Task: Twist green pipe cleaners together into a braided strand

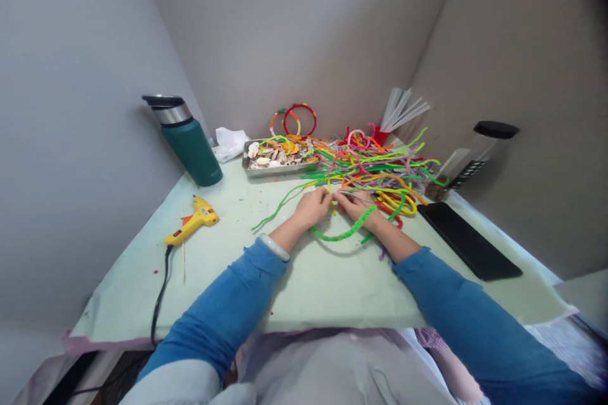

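Observation:
A hoop wound with fuzzy green pipe cleaner (339, 238) hangs between my two hands, its near arc curving toward me. My left hand (313, 205) is closed in a pinch at the hoop's far left side. My right hand (357, 205) pinches close beside it, fingertips almost meeting the left ones. A short yellow pipe cleaner (329, 185) sticks up at the fingertips, and a thin greyish strand runs over my right fingers. What exactly lies between the fingertips is too small to make out. Just beyond the hands spreads a heap of loose coloured pipe cleaners (365, 161).
A metal tray (280, 171) of shells stands at the back, two wrapped hoops (300, 106) behind it. At left are a green bottle (192, 150) and a yellow glue gun (192, 224) with its cord. A black phone (468, 240) and a clear bottle (475, 155) sit at right.

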Available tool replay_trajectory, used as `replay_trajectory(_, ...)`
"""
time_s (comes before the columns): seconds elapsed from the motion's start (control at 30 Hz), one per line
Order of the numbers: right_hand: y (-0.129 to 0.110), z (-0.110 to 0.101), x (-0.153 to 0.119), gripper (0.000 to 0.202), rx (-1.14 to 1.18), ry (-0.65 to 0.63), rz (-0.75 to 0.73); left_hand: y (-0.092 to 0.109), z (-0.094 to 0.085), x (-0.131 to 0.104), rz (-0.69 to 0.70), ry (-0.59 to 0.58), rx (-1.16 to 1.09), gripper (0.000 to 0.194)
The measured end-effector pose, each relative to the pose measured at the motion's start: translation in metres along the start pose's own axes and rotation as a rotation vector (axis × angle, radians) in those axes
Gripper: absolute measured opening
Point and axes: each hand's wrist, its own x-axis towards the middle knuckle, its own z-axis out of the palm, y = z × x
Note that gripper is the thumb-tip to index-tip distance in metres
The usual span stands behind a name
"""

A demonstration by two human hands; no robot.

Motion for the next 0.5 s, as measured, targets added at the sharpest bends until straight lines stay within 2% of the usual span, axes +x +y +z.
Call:
replay_trajectory(0.23, -0.0018, -0.0017, 0.0002, 0.038, -0.029, -0.028, 0.040, -0.0013, 0.0009, 0.0003, 0.017, 0.007, 0.008, 0.027)
replay_trajectory(0.5, 0.0012, -0.0006, 0.0005, 0.037, -0.004, -0.022, 0.015, -0.0019, 0.0013, 0.0001, 0.021, 0.013, 0.027, 0.025)
